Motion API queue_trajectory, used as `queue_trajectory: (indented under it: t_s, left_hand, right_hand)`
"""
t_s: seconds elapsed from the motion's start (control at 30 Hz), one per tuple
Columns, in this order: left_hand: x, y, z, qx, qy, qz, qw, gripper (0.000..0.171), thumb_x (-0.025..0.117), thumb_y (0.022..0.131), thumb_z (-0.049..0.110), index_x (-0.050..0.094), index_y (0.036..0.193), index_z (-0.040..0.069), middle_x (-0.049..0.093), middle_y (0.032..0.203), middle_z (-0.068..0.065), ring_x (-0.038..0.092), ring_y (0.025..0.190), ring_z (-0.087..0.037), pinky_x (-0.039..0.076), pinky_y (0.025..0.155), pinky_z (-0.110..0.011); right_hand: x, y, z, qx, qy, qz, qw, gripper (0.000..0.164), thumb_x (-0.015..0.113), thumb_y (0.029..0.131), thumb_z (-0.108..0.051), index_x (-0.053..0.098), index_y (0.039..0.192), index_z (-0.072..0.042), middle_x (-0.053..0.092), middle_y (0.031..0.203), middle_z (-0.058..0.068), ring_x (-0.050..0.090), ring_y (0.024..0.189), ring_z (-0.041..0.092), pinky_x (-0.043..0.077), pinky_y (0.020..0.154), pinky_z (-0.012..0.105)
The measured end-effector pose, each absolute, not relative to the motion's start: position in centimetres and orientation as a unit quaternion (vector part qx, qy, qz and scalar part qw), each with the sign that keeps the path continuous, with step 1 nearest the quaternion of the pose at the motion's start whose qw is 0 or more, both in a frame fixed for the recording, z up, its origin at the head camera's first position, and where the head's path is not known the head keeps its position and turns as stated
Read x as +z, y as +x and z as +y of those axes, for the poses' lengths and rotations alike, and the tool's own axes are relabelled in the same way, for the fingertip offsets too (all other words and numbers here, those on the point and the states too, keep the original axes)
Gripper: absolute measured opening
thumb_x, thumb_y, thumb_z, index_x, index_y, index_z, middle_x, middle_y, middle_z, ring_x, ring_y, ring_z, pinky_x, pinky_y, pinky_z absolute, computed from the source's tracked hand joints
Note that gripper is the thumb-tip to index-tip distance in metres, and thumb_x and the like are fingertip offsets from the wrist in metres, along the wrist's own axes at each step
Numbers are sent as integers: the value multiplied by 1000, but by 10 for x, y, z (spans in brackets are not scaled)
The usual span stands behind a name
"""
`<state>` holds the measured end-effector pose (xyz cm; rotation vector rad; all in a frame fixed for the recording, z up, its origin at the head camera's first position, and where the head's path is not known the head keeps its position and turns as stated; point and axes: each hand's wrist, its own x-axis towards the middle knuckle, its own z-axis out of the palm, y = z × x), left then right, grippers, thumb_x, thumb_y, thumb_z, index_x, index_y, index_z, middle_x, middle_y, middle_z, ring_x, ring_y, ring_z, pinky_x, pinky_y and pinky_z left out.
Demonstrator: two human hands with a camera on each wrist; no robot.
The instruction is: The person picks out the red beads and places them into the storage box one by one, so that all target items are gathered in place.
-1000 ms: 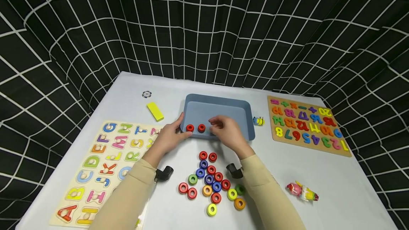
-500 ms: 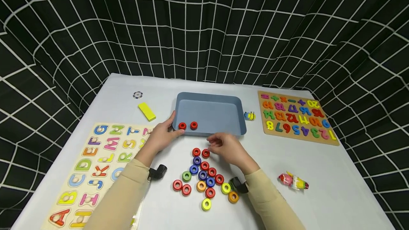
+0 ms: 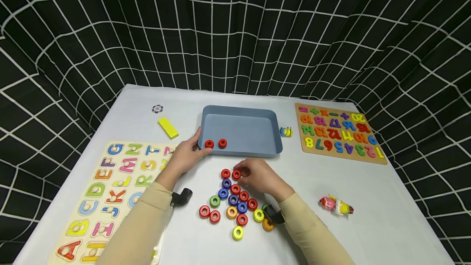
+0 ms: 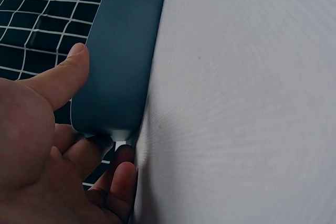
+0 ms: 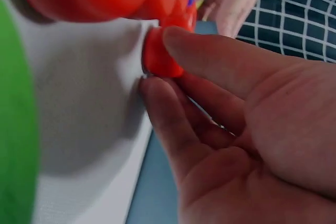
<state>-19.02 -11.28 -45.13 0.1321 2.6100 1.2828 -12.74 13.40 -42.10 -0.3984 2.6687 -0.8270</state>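
A blue-grey tray (image 3: 241, 130) stands at the back middle of the table. Two red rings (image 3: 222, 143) lie inside it along the near left. My left hand (image 3: 185, 154) grips the tray's near left corner, thumb against the near wall and fingers curled round the side, as the left wrist view shows. In front of the tray my right hand (image 3: 259, 176) pinches a red ring (image 5: 160, 56) between thumb and fingers, low at the tabletop. This ring is at the top of a loose group with blue rings (image 3: 223, 193) and other red rings (image 3: 241, 219).
A letter puzzle board (image 3: 106, 199) lies on the left, below a yellow block (image 3: 168, 128) and a poker chip (image 3: 157, 109). On the right are a number puzzle board (image 3: 340, 134), a small bee figure (image 3: 285, 132) and a pink-and-yellow toy figure (image 3: 336, 205).
My right hand has come out of the tray toward me and taken hold of a red ring on the table. The left hand stays at the tray's corner. The head view has shifted slightly.
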Motion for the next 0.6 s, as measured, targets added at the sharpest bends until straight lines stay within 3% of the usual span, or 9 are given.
queue_trajectory:
  t_s: [0.33,0.6]
  left_hand:
    - [-450,-191,-115,439,46,890,111,87,66,87,49,14,154,32,37,153,-11,27,145,-32,22,118,-54]
    - [-450,-191,-113,437,52,892,107,87,67,86,48,16,155,30,39,152,-8,28,145,-31,23,118,-53]
  right_hand:
    - [-409,-134,133,-315,-119,930,150,27,77,79,-11,71,105,-13,67,87,-4,60,78,7,52,73,24]
    - [-393,-165,132,-347,-98,930,71,30,74,84,-15,69,114,-10,71,98,3,65,86,13,55,75,28]
